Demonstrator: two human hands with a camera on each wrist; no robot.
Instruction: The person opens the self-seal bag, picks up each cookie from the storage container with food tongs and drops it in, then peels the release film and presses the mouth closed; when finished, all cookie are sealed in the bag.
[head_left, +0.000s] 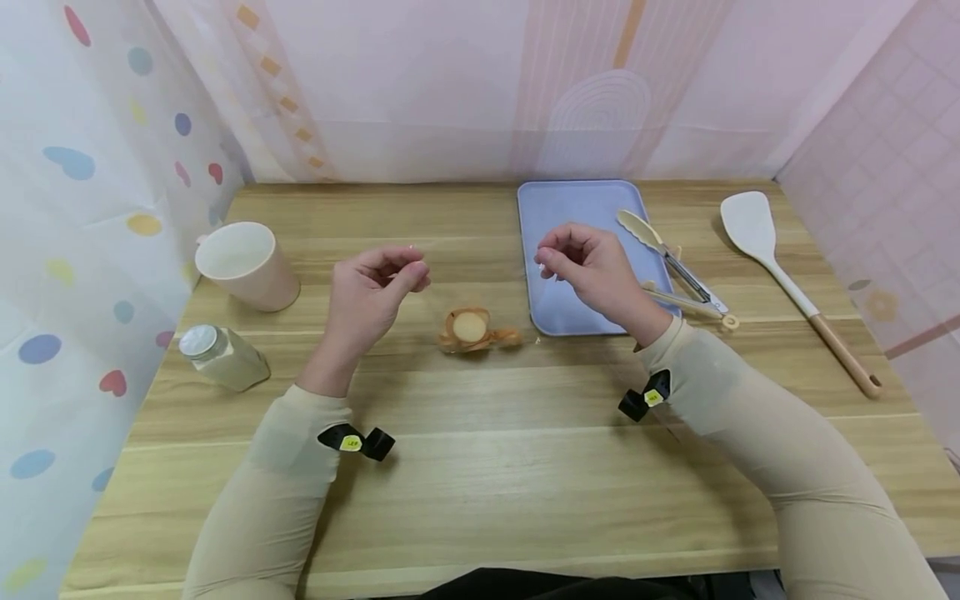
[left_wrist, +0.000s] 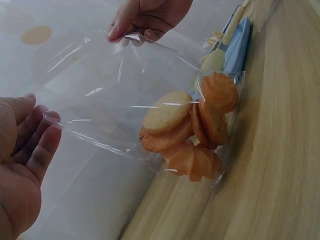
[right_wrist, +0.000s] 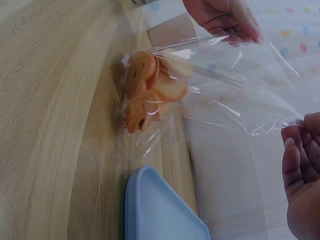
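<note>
A clear plastic bag (left_wrist: 95, 107) stretches between my two hands, almost invisible from the head view. My left hand (head_left: 363, 304) pinches one top corner between thumb and fingers. On the opposite corner, my right hand (head_left: 592, 267) does the same. Several golden-brown cookies (head_left: 471, 327) lie at the bottom of the bag, close over the wooden table. One is a pale round cookie (left_wrist: 169, 111), another a swirled piece (left_wrist: 220, 92). In the right wrist view the cookies (right_wrist: 152, 82) are bunched toward one side of the bag.
Right of the bag lies a blue tray (head_left: 551, 212), with tongs (head_left: 678, 271) across its right edge. Farther right rests a white spatula (head_left: 750, 225) with a wooden handle. At the left stand a pale pink mug (head_left: 255, 275) and a lidded jar (head_left: 232, 367). Patterned curtains (head_left: 420, 92) enclose the table.
</note>
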